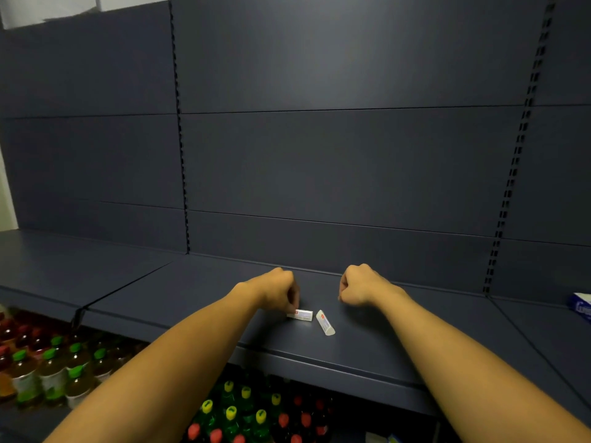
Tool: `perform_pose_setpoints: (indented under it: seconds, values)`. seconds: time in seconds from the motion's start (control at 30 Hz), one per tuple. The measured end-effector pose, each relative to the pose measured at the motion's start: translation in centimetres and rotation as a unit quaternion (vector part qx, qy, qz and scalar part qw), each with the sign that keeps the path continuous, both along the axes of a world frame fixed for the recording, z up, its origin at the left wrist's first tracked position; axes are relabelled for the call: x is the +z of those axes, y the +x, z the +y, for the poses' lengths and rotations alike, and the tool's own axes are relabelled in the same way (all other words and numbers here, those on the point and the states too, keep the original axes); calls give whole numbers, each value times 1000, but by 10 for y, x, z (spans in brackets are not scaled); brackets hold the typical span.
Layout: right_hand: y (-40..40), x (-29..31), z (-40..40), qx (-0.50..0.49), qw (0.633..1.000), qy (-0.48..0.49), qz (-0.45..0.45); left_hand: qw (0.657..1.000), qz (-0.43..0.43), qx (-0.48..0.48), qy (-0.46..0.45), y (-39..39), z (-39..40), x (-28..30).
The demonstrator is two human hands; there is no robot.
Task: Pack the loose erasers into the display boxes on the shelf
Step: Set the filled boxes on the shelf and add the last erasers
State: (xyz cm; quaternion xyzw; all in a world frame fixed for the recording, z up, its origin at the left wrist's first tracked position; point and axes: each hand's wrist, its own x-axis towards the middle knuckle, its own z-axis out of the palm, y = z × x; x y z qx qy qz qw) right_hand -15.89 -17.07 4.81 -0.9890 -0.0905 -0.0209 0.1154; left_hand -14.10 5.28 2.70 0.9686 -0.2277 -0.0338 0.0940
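Two erasers lie on the dark blue shelf [367, 343] in my head view: the left eraser [301, 314] flat, the right eraser [325, 322] just beside it, angled, not touching. My left hand [277, 291] reaches down with fingers curled, fingertips pinching the left eraser's near end, I think, though the contact is small. My right hand [357, 286] hovers nearby, fingers curled into a fist, holding nothing. A blue-and-white box [581, 306] sits at the far right edge. Bottles [51, 372] fill the shelf below.
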Motion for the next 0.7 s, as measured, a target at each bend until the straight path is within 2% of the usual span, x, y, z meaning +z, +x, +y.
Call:
perform_pose_setpoints:
  seconds: [0.37,0.7]
  values:
    - [-20,-3,5,-33,999,-1,11,1000,5,0,-9,-3,7,-3]
    - [-25,-12,18,-52,996,37,63,997,-67,17,-37,-11,24,-4]
